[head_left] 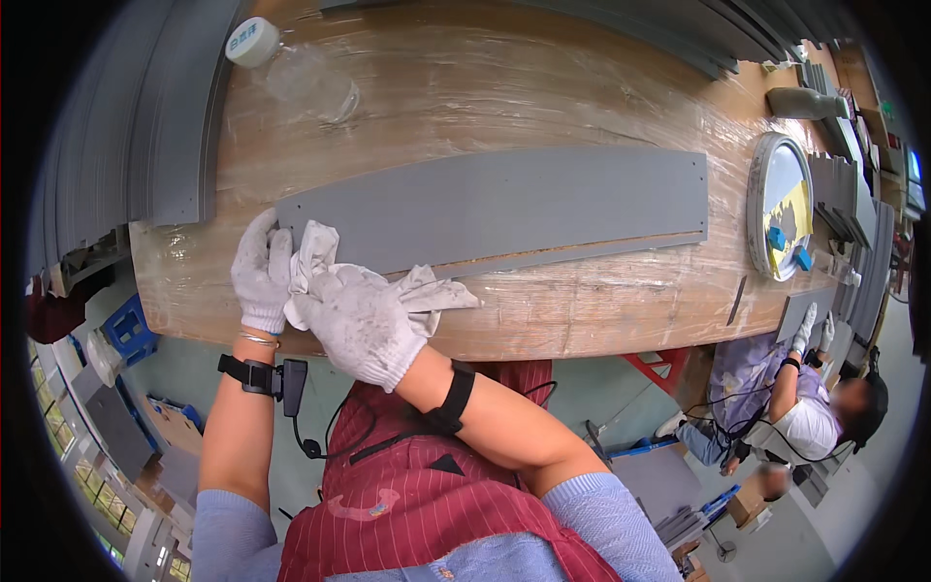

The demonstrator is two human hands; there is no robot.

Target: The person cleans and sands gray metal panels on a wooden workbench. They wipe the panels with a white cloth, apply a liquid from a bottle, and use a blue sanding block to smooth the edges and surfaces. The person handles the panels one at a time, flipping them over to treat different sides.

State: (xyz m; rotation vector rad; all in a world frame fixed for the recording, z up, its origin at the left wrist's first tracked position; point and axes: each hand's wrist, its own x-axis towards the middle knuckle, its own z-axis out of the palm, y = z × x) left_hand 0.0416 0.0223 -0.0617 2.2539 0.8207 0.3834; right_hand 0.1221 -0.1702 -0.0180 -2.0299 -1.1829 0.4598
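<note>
Covering wooden workbench, clear plastic wrap, grey panel, workshop floor

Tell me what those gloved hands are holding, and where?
The right hand presses a white cloth onto the grey panel's left end; the left hand steadies that end's near corner.

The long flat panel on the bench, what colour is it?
The panel is plain grey, seen in the head view.

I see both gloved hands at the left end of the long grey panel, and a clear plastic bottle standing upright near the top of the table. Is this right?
Not quite. In the head view the clear plastic bottle lies on its side. The rest holds: the left hand and right hand are at the left end of the long grey panel.
</note>
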